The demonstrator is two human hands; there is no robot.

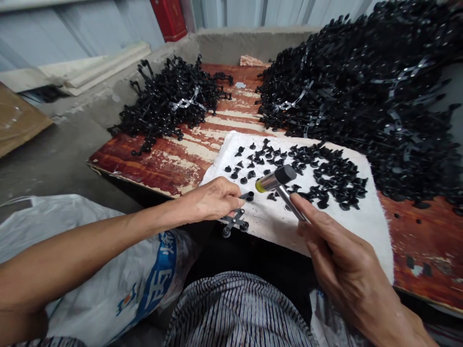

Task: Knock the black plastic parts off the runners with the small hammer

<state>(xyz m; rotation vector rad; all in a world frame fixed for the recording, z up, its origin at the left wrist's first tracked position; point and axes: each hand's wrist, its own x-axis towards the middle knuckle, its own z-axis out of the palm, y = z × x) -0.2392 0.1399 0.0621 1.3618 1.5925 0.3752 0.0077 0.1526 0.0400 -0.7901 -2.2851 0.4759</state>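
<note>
My left hand (213, 198) is closed on a black plastic sprue piece (237, 219) with round caps at its arm ends, holding it at the near edge of a white foam block (376, 231). My right hand (336, 250) grips the metal handle of a small hammer (277, 180), whose head with a yellow face hovers just above the block, right of the left fingers. Several loose black plastic caps (325, 176) lie scattered over the block's top.
A worn red wooden board (162, 164) carries the block. A small heap of black sprues (170, 101) sits at the back left, a huge heap (372, 82) at the right. A white printed sack (119, 279) lies below left, beside my striped trousers (235, 313).
</note>
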